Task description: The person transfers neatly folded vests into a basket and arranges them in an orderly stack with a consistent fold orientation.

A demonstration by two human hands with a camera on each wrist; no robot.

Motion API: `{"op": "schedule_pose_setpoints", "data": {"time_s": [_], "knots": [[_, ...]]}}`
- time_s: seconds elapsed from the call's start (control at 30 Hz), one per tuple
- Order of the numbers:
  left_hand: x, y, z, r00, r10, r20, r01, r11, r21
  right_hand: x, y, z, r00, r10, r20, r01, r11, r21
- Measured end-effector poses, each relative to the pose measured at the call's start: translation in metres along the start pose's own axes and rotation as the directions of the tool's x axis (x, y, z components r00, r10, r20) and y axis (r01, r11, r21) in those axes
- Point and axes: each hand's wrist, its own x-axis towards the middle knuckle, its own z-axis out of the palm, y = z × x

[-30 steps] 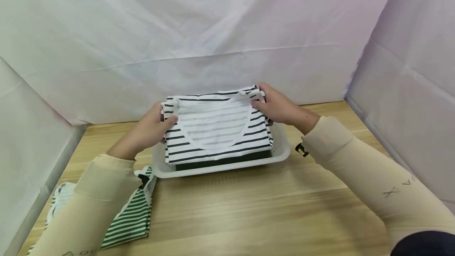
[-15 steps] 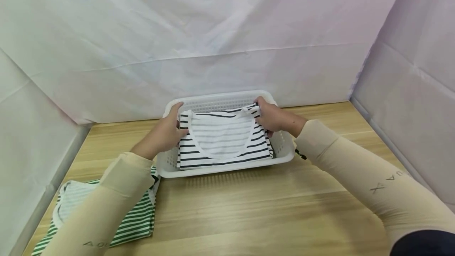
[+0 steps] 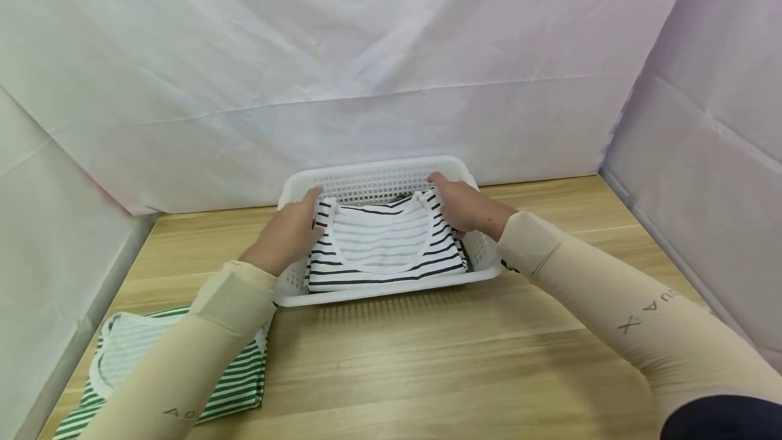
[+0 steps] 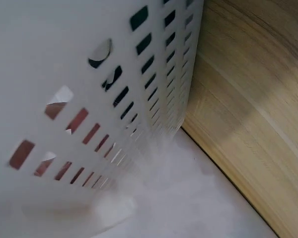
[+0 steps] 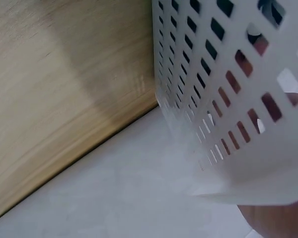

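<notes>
A folded white shirt with black stripes (image 3: 381, 243) lies in a white plastic basket (image 3: 366, 174), its wide neckline facing up. My left hand (image 3: 288, 233) reaches over the left rim, thumb and fingers at the shirt's left edge. At the opposite edge, my right hand (image 3: 469, 209) lies over the shirt's corner with fingers extended toward the back wall. Both wrist views look at the outside of the basket's perforated wall (image 4: 64, 49); skin shows through the slots, and the fingertips' inner sides are hidden. Dark cloth peeks out behind the striped shirt.
A green-and-white striped shirt (image 3: 241, 375) lies folded at the table's left front, partly covered by my left sleeve (image 3: 177, 358). The basket stands on a wooden table (image 3: 391, 372), close to a white cloth backdrop (image 3: 366, 127).
The black-striped shirt was held above the basket and has come down into it. Both hands lowered with it, and their grip on its edges has loosened.
</notes>
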Motion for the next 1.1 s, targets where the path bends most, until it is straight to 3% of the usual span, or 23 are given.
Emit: {"op": "schedule_pose_setpoints", "data": {"time_s": [0.13, 0.3, 0.43, 0.5, 0.57, 0.63, 0.73, 0.8, 0.87, 0.97, 1.03, 1.1], "knots": [[-0.003, 0.001, -0.002, 1.000, -0.001, -0.013, 0.001, 1.000, 0.010, -0.002, 0.001, 0.001, 0.999, -0.023, -0.023, 0.022, 0.999, -0.031], [-0.015, 0.001, -0.014, 0.998, 0.011, -0.058, -0.011, 1.000, 0.002, -0.009, -0.002, 0.002, 0.993, -0.084, -0.081, 0.071, 0.985, -0.154], [-0.026, -0.002, -0.021, 0.995, 0.024, -0.095, -0.024, 1.000, 0.002, -0.022, -0.006, 0.003, 0.964, -0.191, -0.182, 0.140, 0.955, -0.262], [-0.032, -0.003, -0.023, 0.993, 0.032, -0.115, -0.033, 0.999, -0.003, -0.032, -0.010, 0.005, 0.934, -0.261, -0.243, 0.190, 0.941, -0.281], [-0.040, -0.005, -0.027, 0.989, 0.033, -0.141, -0.036, 0.999, -0.014, -0.046, -0.015, 0.008, 0.891, -0.342, -0.300, 0.261, 0.924, -0.280], [-0.049, -0.008, -0.031, 0.982, 0.035, -0.185, -0.039, 0.999, -0.019, -0.062, -0.022, 0.014, 0.834, -0.426, -0.352, 0.351, 0.900, -0.257], [-0.065, -0.016, -0.038, 0.966, 0.032, -0.256, -0.042, 0.998, -0.036, -0.087, -0.033, 0.029, 0.733, -0.545, -0.407, 0.502, 0.837, -0.218], [-0.077, -0.024, -0.041, 0.953, 0.029, -0.303, -0.043, 0.998, -0.040, -0.100, -0.040, 0.043, 0.690, -0.597, -0.409, 0.587, 0.792, -0.166], [-0.091, -0.035, -0.042, 0.943, 0.022, -0.332, -0.041, 0.998, -0.049, -0.109, -0.048, 0.059, 0.688, -0.620, -0.376, 0.642, 0.763, -0.083], [-0.109, -0.055, -0.041, 0.939, -0.008, -0.343, -0.010, 0.999, -0.050, -0.113, -0.057, 0.083, 0.729, -0.616, -0.299, 0.659, 0.750, 0.058], [-0.121, -0.069, -0.038, 0.944, -0.035, -0.328, 0.020, 0.999, -0.049, -0.114, -0.064, 0.095, 0.751, -0.606, -0.263, 0.651, 0.746, 0.140], [-0.131, -0.085, -0.035, 0.950, -0.066, -0.304, 0.057, 0.998, -0.038, -0.113, -0.069, 0.105, 0.751, -0.611, -0.249, 0.657, 0.729, 0.193]]}}
